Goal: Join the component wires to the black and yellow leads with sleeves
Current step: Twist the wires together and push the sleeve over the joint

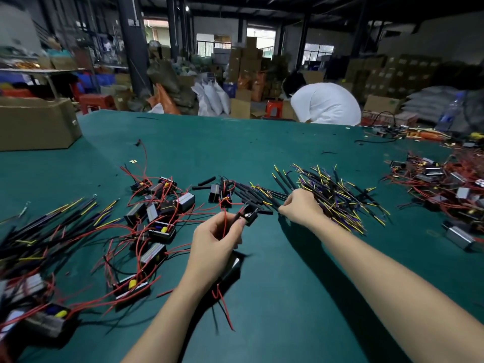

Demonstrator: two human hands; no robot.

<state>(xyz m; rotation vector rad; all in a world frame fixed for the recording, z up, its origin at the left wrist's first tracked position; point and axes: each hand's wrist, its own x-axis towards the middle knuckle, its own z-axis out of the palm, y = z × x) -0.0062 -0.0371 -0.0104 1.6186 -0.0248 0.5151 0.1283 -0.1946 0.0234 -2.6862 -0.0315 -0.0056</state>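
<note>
Mid-batch, by the look of it: the left hand (214,239) pinches a component's red wire (224,224) at frame centre, while the right hand (301,206), fingers curled, picks at the pile of black and yellow leads (337,197) centre-right. Finished-looking assemblies (52,226) lie at left; many unjoined components (445,189) wait at right.

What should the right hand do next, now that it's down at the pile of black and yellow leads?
Probably pinch out one lead and bring it toward the left hand. The right hand rests at the near edge of the pile of black and yellow leads, fingers curled into it, but no single lead is clearly separated yet. The left hand already holds a component with its red wire, ready for joining.
</note>
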